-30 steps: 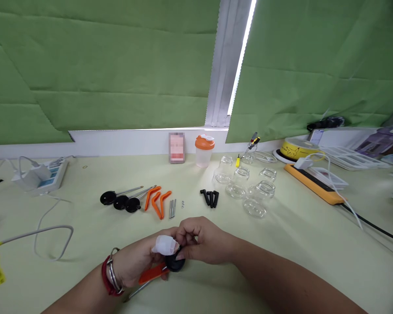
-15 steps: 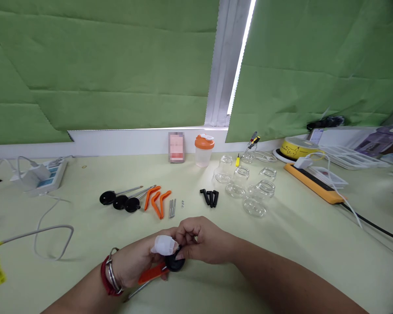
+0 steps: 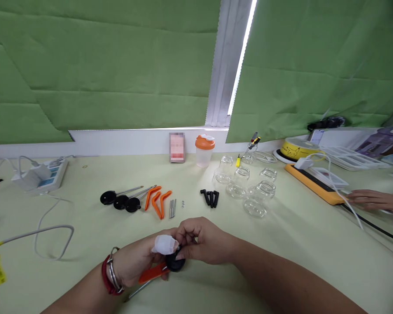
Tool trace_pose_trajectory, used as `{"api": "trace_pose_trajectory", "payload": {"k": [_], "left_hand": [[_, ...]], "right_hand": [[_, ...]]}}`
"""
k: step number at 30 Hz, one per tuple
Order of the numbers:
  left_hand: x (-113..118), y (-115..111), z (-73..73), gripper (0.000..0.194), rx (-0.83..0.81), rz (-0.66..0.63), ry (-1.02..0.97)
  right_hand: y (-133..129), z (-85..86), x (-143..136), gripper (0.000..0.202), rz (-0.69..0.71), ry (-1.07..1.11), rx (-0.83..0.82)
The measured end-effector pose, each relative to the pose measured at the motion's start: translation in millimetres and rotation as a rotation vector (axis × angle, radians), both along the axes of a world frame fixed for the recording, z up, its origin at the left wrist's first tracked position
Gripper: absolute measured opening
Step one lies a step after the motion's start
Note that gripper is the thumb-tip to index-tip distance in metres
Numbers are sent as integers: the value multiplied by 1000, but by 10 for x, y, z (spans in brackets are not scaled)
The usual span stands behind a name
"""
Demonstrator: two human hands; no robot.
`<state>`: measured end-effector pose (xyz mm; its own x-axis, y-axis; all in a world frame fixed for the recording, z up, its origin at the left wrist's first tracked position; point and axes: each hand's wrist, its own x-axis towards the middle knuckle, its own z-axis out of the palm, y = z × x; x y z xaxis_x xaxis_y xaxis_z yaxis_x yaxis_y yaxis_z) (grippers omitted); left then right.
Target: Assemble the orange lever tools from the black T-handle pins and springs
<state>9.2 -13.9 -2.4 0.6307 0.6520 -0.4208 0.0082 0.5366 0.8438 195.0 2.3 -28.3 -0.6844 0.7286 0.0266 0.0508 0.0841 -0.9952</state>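
Note:
Low in the middle, my left hand [image 3: 134, 264] is closed around a black round lid [image 3: 175, 263] with an orange handle [image 3: 152, 273] against it. A metal rod [image 3: 139, 291] sticks out below toward the lower left. White wrapping [image 3: 164, 245] covers my left thumb. My right hand [image 3: 203, 242] pinches at the lid's upper edge; what lies between those fingertips is hidden. Beyond my hands lie black round lids with metal rods [image 3: 121, 201], bent orange handles [image 3: 156, 203], thin metal pins [image 3: 173, 208], tiny metal pieces [image 3: 183, 204] and short black L-shaped knobs [image 3: 211, 199].
Several glass jars [image 3: 255, 205] stand right of centre, one holding screwdrivers [image 3: 253, 143]. An orange-lidded cup [image 3: 204, 152] is at the back. An orange power strip [image 3: 314, 185] and another person's hand [image 3: 373, 200] are at right. A white power strip [image 3: 52, 176] and cables are left.
Another person's hand has come in at the right edge, beside the orange power strip. My two hands and the held lid look almost the same.

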Motion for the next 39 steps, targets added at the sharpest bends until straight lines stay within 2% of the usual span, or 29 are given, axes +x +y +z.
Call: {"api": "trace_pose_trajectory", "payload": {"k": [17, 39], "left_hand": [[18, -25, 29, 28, 28, 6, 16], [-2, 0, -12, 31, -9, -5, -24]], "right_hand": [[13, 20, 14, 26, -9, -15, 73], [6, 38, 2, 28, -10, 30, -33]]}}
